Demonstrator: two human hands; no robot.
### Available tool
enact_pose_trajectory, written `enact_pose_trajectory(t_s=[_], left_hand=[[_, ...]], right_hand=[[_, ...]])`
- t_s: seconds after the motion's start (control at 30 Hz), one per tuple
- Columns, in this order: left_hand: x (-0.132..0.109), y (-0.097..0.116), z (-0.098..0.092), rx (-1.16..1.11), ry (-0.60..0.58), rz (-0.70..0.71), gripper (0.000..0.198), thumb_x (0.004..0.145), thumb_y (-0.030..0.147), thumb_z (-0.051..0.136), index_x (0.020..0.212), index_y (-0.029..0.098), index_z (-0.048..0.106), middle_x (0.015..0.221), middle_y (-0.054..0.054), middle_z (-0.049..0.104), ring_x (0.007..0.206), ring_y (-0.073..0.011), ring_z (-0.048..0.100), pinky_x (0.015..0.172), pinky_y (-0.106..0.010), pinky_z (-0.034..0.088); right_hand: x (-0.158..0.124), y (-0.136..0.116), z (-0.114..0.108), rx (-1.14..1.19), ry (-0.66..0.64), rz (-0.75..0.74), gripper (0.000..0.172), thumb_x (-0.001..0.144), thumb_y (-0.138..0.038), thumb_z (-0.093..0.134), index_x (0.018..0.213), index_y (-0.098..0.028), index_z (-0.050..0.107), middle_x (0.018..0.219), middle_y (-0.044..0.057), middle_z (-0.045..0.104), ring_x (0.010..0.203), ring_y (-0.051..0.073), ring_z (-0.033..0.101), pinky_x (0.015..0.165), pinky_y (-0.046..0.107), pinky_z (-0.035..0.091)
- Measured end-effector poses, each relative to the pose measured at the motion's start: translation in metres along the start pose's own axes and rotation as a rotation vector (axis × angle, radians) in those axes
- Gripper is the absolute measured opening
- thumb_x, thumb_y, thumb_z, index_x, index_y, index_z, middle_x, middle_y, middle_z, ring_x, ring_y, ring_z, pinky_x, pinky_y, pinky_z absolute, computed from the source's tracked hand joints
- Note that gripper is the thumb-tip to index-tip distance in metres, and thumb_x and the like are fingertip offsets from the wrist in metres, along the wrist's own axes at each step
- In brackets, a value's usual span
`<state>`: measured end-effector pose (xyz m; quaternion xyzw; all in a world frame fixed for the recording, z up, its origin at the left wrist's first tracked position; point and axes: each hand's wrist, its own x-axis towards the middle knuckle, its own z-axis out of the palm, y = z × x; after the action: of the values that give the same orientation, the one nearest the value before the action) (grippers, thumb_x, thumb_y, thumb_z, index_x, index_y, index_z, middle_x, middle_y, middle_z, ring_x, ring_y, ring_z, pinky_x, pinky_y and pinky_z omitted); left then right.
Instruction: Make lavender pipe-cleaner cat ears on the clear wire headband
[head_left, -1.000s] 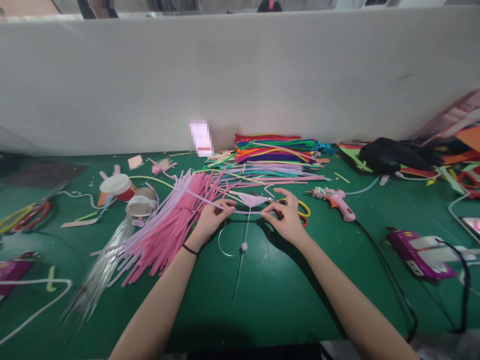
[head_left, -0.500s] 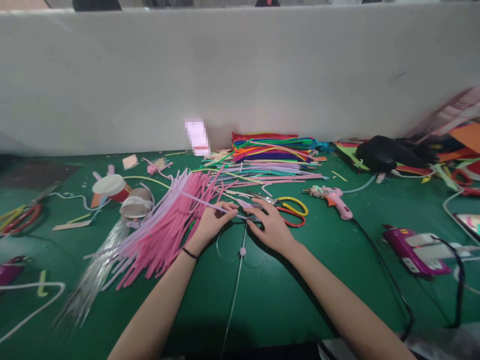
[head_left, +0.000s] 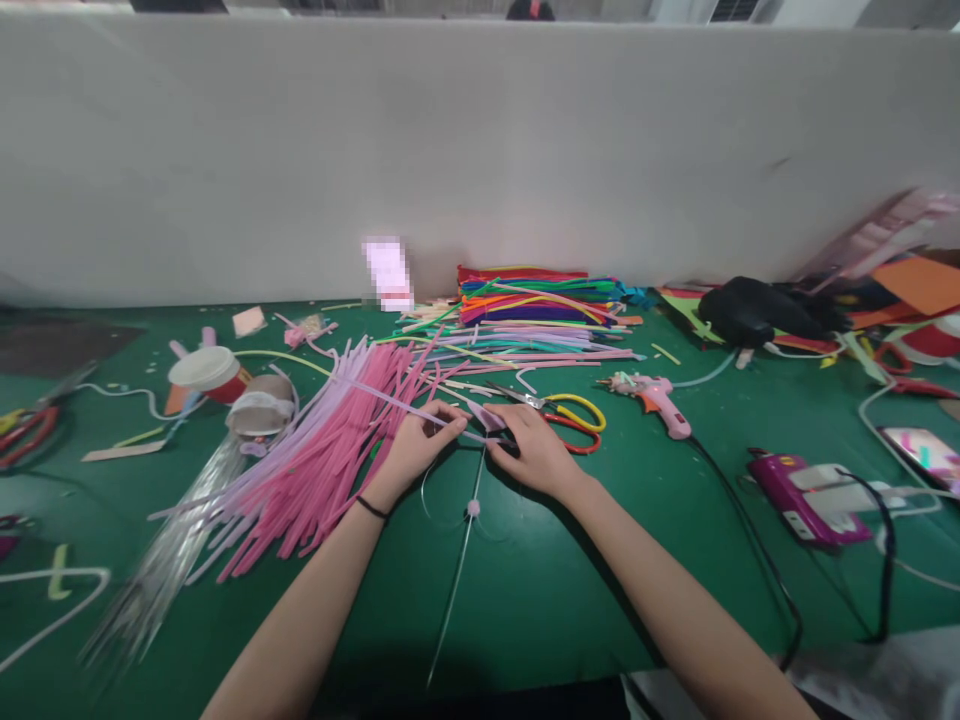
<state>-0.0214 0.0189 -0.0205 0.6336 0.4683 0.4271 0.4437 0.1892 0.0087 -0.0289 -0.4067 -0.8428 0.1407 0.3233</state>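
My left hand (head_left: 415, 447) and my right hand (head_left: 531, 450) sit close together over the green table (head_left: 570, 580), both pinching a lilac pipe cleaner (head_left: 397, 402) that runs up and left over the pink bundle. Between the fingertips is a small pale pink folded piece (head_left: 480, 414). A thin wire stem (head_left: 452, 590) with a small pink bead (head_left: 473, 508) hangs toward me below the hands, with thin wire loops at its sides. A heap of pink and lilac pipe cleaners (head_left: 315, 455) lies just left of my left hand.
Yellow-and-red scissors (head_left: 570, 418) lie right of my right hand, then a pink glue gun (head_left: 654, 394) with its black cord. A stack of coloured pipe cleaners (head_left: 540, 300) lies at the back. Cups (head_left: 206, 372) stand at the left, a purple device (head_left: 802, 495) at the right.
My right hand has slid left toward my left hand along the lilac pipe cleaner, so the gap between the hands has closed. The left hand has stayed about where it was.
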Motion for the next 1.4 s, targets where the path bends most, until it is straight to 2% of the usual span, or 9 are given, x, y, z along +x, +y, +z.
enact_pose_trajectory(t_s=[0.17,0.37,0.53,0.73,0.93,1.07,1.17,1.3,1.4], left_hand=[[-0.001,0.001,0.0,-0.08,0.0,-0.004,0.025,0.077,0.036,0.068,0.092,0.017,0.061,0.093,-0.006,0.067,0.087,-0.0193,0.063,0.077,-0.03,0.047],[-0.003,0.003,0.003,-0.223,0.008,-0.066,0.051,0.079,0.038,0.065,0.124,0.019,0.048,0.096,-0.007,0.069,0.09,-0.0191,0.065,0.075,-0.029,0.048],[-0.003,0.007,0.003,-0.256,0.007,-0.097,0.05,0.081,0.043,0.062,0.122,0.017,0.051,0.099,-0.01,0.069,0.092,-0.0218,0.065,0.074,-0.03,0.05],[-0.005,0.027,-0.007,-0.795,-0.038,-0.214,0.069,0.085,0.068,0.033,0.126,0.017,0.054,0.113,-0.013,0.064,0.089,-0.021,0.064,0.073,-0.032,0.053],[-0.004,0.029,-0.007,-0.914,0.044,-0.303,0.077,0.083,0.075,0.023,0.12,0.019,0.059,0.107,-0.012,0.066,0.088,-0.0193,0.064,0.067,-0.028,0.054],[-0.005,0.019,0.005,-0.932,0.043,-0.356,0.051,0.088,0.058,0.04,0.114,0.019,0.061,0.1,-0.009,0.067,0.081,-0.0161,0.064,0.061,-0.024,0.052],[-0.009,0.016,0.015,-0.786,-0.063,-0.35,0.032,0.081,0.04,0.063,0.105,0.019,0.063,0.095,-0.007,0.066,0.075,-0.015,0.063,0.056,-0.022,0.049],[-0.013,0.016,0.021,-0.58,-0.236,-0.355,0.033,0.074,0.029,0.074,0.102,0.015,0.065,0.096,-0.009,0.066,0.072,-0.0139,0.062,0.06,-0.024,0.05],[-0.013,0.016,0.021,-0.536,-0.241,-0.339,0.032,0.073,0.029,0.075,0.101,0.015,0.066,0.093,-0.008,0.066,0.072,-0.013,0.062,0.062,-0.025,0.051]], right_hand=[[0.0,0.0,0.0,0.02,-0.012,-0.022,0.048,0.084,-0.026,0.055,0.131,-0.02,0.046,0.121,0.01,0.06,0.111,0.024,0.052,0.096,0.042,0.043],[0.0,0.002,0.003,0.058,0.036,-0.002,0.044,0.085,-0.024,0.054,0.129,-0.019,0.049,0.116,0.011,0.061,0.108,0.024,0.055,0.093,0.041,0.045],[0.001,-0.001,0.002,0.188,0.056,0.032,0.041,0.085,-0.022,0.055,0.125,-0.02,0.052,0.116,0.011,0.061,0.108,0.022,0.055,0.094,0.04,0.045],[0.003,-0.016,0.0,0.705,0.16,0.376,0.04,0.074,-0.027,0.071,0.111,-0.019,0.061,0.106,0.007,0.066,0.097,0.019,0.062,0.085,0.034,0.05],[0.004,-0.023,-0.009,1.437,0.122,0.798,0.039,0.066,-0.021,0.079,0.103,-0.019,0.067,0.092,0.001,0.071,0.076,0.011,0.066,0.074,0.022,0.054],[0.006,-0.021,-0.014,1.617,0.226,0.83,0.03,0.067,-0.013,0.076,0.095,-0.018,0.068,0.095,0.001,0.072,0.079,0.01,0.067,0.072,0.017,0.055],[0.006,-0.019,-0.014,1.7,0.274,0.816,0.022,0.07,-0.01,0.073,0.09,-0.019,0.068,0.092,0.0,0.072,0.081,0.011,0.067,0.075,0.018,0.056],[0.006,-0.012,-0.015,1.765,0.321,0.871,0.017,0.073,-0.007,0.068,0.085,-0.017,0.066,0.086,0.001,0.071,0.079,0.011,0.067,0.076,0.02,0.057],[0.006,-0.004,-0.02,1.851,0.373,0.95,0.013,0.076,-0.006,0.065,0.084,-0.015,0.065,0.082,0.002,0.069,0.074,0.011,0.066,0.073,0.019,0.058]])
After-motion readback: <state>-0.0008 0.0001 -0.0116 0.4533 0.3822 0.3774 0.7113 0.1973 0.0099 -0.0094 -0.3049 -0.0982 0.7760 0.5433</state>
